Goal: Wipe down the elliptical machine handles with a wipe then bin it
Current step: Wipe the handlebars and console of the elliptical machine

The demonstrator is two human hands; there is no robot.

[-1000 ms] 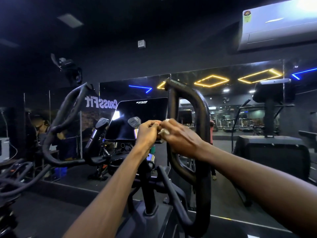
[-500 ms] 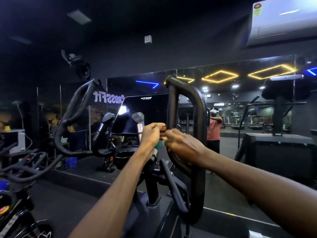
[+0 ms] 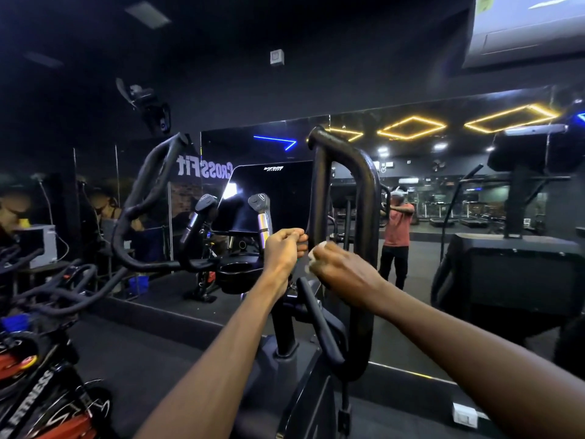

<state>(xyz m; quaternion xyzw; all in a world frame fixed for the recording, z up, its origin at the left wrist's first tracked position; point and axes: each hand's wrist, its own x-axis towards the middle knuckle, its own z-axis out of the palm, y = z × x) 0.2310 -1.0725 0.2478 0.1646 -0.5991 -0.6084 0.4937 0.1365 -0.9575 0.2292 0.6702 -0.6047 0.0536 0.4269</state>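
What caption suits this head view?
Both hands, left hand and right hand, pinch a white wipe beside the elliptical's right handle.

walls: black | mirror (image 3: 443,217): spans wall beyond the fingers | lights (image 3: 411,127): yellow diamonds, reflected | air conditioner (image 3: 522,30): white, high right of fingers | floor (image 3: 142,353): dark, possibly rubber | bike (image 3: 41,391): lower left

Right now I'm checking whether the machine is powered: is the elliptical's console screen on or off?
Off, it seems: the black rectangular console screen is dark, showing only a bright glare patch at its left edge.
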